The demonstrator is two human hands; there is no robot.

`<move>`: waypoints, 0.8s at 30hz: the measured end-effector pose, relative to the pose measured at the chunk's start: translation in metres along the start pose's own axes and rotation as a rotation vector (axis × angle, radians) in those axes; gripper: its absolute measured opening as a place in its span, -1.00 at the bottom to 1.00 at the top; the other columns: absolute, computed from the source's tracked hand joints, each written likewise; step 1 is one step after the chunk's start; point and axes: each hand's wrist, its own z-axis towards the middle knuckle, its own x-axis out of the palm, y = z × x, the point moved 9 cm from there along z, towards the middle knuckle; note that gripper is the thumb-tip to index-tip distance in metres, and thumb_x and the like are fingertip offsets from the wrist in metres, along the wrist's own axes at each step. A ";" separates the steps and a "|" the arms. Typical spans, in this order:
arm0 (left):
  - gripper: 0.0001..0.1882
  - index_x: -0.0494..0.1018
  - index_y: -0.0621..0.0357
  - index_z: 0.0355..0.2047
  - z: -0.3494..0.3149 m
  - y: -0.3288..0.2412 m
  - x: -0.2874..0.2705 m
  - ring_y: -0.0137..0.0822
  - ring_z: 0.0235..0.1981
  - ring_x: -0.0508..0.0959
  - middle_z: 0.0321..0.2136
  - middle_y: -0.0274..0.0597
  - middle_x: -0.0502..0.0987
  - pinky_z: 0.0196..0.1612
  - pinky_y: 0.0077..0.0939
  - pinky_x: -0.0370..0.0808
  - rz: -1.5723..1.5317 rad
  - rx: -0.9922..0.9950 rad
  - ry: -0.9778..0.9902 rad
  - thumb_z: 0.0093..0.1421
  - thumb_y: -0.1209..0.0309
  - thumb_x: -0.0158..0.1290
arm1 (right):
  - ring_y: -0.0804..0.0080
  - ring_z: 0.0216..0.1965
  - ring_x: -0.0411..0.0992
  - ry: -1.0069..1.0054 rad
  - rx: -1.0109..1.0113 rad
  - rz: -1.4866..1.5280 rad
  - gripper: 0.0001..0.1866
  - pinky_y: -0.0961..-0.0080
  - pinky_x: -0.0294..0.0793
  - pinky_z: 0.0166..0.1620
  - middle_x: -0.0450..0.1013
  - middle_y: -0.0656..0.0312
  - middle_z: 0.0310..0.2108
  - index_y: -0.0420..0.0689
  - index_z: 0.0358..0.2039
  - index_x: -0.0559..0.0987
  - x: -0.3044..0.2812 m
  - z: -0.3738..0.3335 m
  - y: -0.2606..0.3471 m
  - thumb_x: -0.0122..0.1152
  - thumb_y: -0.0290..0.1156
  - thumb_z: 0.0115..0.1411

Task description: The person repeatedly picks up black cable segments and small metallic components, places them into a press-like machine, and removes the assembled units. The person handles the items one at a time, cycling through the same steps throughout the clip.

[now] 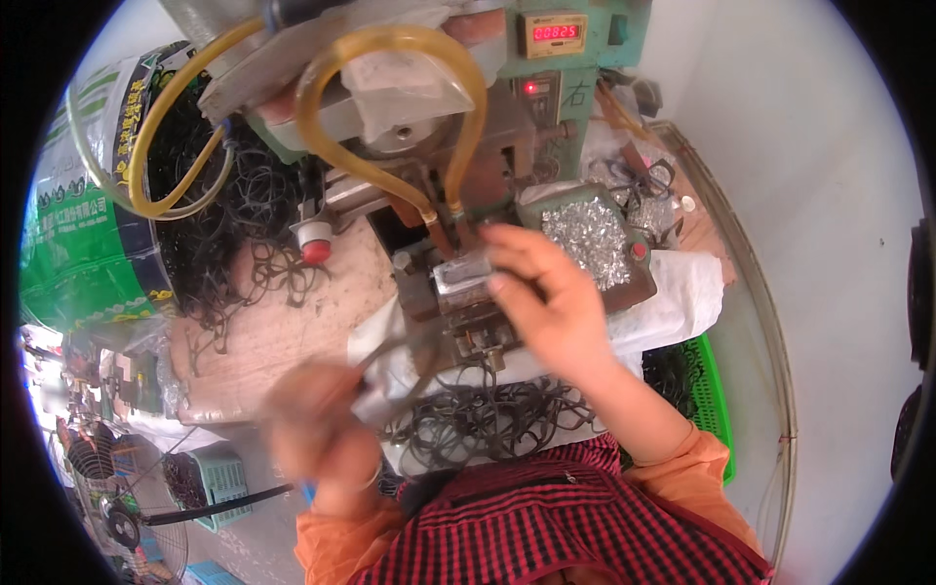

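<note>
Motion smears my left hand [322,419] in front of the press at the lower left. Its fingers look closed round a dark cord loop [388,353], which stretches toward the machine. At the metal die block [462,275] under the press head is my right hand [558,307]. Its thumb and fingers curl together beside the block's right end, and whatever lies between the tips is too small to make out. Close to that hand, a tray [639,290] holds many small shiny metal pieces [587,234]. Black cord loops [487,417] are heaped just below the die, near my lap.
Yellow hoses [310,93] curve over the die. A red button [315,252] projects left of it. More black loops lie on the table [283,336], beside a green-and-white sack [88,234]. A green basket [715,405] stands right, a fan [122,517] lower left.
</note>
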 end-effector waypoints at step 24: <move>-0.67 0.59 0.22 -0.18 -0.018 0.006 0.085 -0.12 -0.26 0.64 -0.27 -0.05 0.65 -0.25 -0.38 0.59 0.026 0.004 0.347 -0.01 0.64 0.29 | -0.08 0.08 0.38 -0.202 -0.216 -1.114 -0.83 0.09 0.45 0.04 0.48 0.00 -0.06 -0.15 -0.39 0.59 -0.080 0.000 -0.074 0.38 -0.45 -0.02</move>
